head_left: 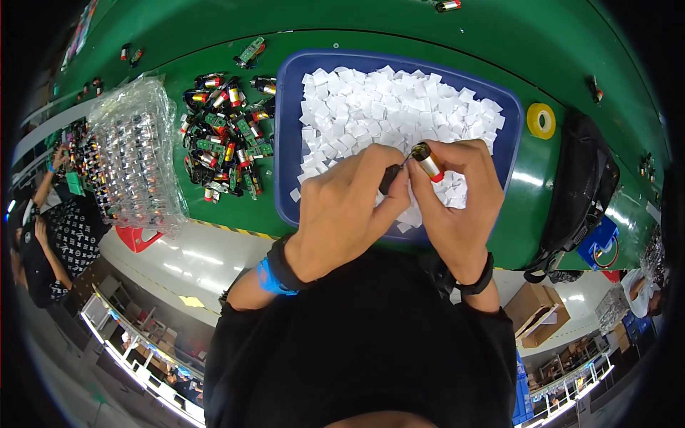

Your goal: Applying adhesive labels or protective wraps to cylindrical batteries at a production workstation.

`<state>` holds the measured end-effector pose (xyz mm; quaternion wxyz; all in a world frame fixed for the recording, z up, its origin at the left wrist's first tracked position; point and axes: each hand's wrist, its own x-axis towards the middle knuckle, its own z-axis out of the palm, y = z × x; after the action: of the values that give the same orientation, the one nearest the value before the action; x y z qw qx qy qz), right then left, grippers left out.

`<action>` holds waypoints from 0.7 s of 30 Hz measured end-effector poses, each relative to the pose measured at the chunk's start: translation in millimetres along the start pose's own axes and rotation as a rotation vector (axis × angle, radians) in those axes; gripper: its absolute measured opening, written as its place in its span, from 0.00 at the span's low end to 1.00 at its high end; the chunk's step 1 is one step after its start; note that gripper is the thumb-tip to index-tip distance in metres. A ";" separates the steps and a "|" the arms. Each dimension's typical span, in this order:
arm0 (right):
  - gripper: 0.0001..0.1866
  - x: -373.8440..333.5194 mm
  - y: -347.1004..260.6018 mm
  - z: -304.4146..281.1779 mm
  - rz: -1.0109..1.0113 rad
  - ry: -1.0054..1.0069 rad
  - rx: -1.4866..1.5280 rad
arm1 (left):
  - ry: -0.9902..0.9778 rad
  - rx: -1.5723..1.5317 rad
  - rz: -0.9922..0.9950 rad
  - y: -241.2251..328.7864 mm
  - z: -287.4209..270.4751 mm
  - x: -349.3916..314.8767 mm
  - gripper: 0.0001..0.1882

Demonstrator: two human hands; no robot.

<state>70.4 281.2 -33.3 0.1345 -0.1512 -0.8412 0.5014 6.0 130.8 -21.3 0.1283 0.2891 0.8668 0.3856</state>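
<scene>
Above a blue tray (284, 143) full of small white squares (385, 107), both of my hands are raised and brought close together. Fingers of my right hand (464, 192) pinch a small battery cell (430, 167) with a silver-gold body, a red end and a dark top. A small black piece (389, 178) sits between thumb and forefinger of my left hand (342, 203), beside the cell. What joins the two, perhaps a thin wire, is too small to make out. My fingers partly cover both parts.
Left of the tray lies a pile of battery assemblies (228, 139) with green boards. Beyond it is a clear plastic tray (139, 157) of similar parts. Yellow tape (541, 121) and a black bag (581, 178) lie right. Another person (64, 228) works at far left.
</scene>
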 end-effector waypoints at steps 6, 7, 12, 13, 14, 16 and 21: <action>0.15 4.0 5.0 -18.9 0.154 -0.221 0.332 | -0.094 -0.399 -0.168 -8.6 -8.1 3.2 0.08; 0.15 4.0 5.2 -19.7 0.167 -0.227 0.361 | -0.109 -0.495 -0.188 -9.8 -8.3 4.0 0.08; 0.13 5.8 1.4 -25.3 0.299 -0.251 0.582 | -0.145 -0.572 -0.115 -10.4 -11.4 6.9 0.08; 0.13 5.2 1.7 -25.6 0.352 -0.258 0.660 | -0.146 -0.573 -0.114 -12.1 -12.3 6.8 0.08; 0.13 4.8 2.4 -25.7 0.353 -0.257 0.660 | -0.171 -0.559 -0.060 -14.4 -14.4 6.5 0.09; 0.12 4.6 4.2 -25.7 0.405 -0.251 0.691 | -0.220 -0.531 0.049 -17.6 -17.3 5.9 0.10; 0.12 4.0 10.2 -26.1 0.265 -0.243 0.489 | -0.210 -0.591 -0.031 -19.9 -15.4 3.6 0.13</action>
<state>77.8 308.4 -30.0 -0.0015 -0.1617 -0.6783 0.7167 -11.7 113.2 -25.7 0.3013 0.2641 0.7035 0.5870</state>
